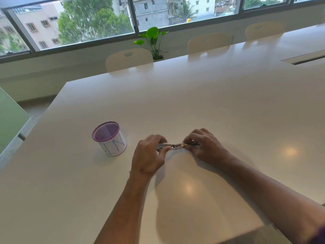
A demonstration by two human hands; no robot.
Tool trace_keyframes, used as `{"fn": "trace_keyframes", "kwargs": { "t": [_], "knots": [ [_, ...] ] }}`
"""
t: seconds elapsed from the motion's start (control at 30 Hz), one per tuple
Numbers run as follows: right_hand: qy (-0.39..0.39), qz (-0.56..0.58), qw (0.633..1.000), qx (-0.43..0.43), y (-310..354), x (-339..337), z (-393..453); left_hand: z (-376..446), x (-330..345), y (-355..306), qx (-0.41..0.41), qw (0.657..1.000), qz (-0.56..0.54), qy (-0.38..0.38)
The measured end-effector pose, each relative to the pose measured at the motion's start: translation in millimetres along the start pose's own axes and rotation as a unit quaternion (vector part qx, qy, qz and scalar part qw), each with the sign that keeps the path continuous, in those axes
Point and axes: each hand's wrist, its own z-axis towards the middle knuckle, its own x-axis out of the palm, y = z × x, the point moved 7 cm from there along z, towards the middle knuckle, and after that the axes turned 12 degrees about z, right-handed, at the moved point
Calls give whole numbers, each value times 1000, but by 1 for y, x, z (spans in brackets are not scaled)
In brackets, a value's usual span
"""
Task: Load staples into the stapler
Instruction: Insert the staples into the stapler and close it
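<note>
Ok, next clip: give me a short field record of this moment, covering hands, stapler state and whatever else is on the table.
left hand: grips one end of the stapler
right hand: grips the other end
stapler: opened out flat between both hands, low over the table
staples: none discernible
mesh pen cup: purple rim, white label, upright to the left of the hands
table: white, glossy
</note>
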Motion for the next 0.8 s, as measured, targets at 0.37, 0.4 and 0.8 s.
{"fn": "trace_keyframes", "kwargs": {
  "t": [0.37,0.4,0.8],
  "knots": [
    [-52,122,986,-100,20,-15,-11,-12,19,-16,-103,965,-241,20],
    [-55,131,985,-103,21,-15,-12,-12,22,-23,-73,974,-209,38],
    [-58,304,946,-101,18,-17,-12,-15,40,-51,103,990,-54,86]
  ]
}}
